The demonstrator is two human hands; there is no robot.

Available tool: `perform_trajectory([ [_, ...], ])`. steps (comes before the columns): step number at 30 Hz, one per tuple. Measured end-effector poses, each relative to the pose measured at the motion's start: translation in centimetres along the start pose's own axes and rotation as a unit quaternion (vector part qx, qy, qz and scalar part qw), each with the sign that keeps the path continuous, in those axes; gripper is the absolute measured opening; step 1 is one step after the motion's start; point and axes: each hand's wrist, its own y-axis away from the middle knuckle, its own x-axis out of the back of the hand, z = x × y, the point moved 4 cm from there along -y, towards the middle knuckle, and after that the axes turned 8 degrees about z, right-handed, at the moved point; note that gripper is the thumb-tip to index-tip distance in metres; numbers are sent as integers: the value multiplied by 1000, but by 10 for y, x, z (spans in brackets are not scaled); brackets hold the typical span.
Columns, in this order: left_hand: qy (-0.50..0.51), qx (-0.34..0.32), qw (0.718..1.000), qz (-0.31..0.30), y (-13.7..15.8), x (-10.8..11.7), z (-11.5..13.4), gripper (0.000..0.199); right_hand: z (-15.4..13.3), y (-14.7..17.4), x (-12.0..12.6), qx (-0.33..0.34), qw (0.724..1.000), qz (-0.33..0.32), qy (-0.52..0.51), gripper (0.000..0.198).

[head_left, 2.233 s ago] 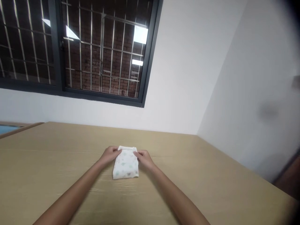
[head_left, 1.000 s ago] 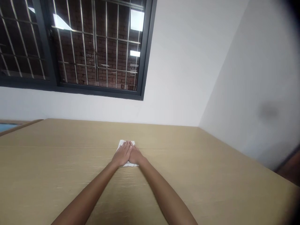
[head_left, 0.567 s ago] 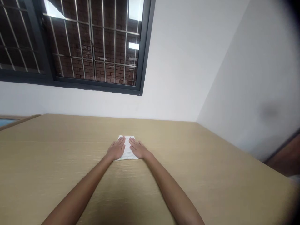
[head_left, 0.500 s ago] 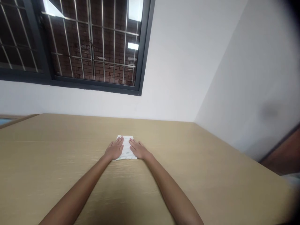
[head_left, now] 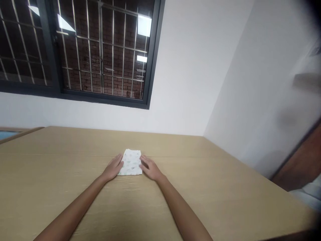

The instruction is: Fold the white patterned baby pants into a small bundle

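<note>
Wide tan desk (head_left: 225,201) under a barred window (head_left: 100,50). Small folded white cloth (head_left: 130,162), faintly printed, flat near the desk's middle. Left hand (head_left: 113,168) and right hand (head_left: 149,168) flanking it, touching its side edges, each grip wide, fingers flat, holding nothing.

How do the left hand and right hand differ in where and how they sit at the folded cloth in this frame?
The left hand lies at the cloth's left edge; the right hand lies at its right edge. The left fingertips reach a little farther up the cloth's side than the right fingertips. Both hands lie flat, palms down, fingers open, on the table, holding nothing; the cloth's top shows between them.
</note>
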Motion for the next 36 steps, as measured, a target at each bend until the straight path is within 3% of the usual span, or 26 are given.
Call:
perform_trajectory([
  [3,29,-52,998,17,14,13,8,61,-17,8,0,60,998,-20,-8,74],
  [8,3,-144,990,-7,33,27,28,40,-35,10,-5,87,996,-19,32,34],
  [14,-20,-169,985,-2,34,37,53,26,-40,6,-1,76,997,17,1,31],
  [17,13,-148,989,1,31,45,66,25,-41,6,4,60,997,41,-14,30],
  [20,96,-84,992,-17,24,56,71,26,-42,3,10,27,996,63,-55,29],
  [23,173,-23,982,-67,13,62,68,28,-39,-6,9,-35,988,47,-143,35],
  [28,201,7,967,-156,-14,55,58,33,-17,-29,-2,-144,958,11,-246,40],
  [31,191,30,972,-138,-33,47,48,34,0,-43,-8,-178,961,28,-211,42],
  [36,125,50,989,-57,-51,27,34,25,22,-62,-20,-196,970,59,-132,40],
])
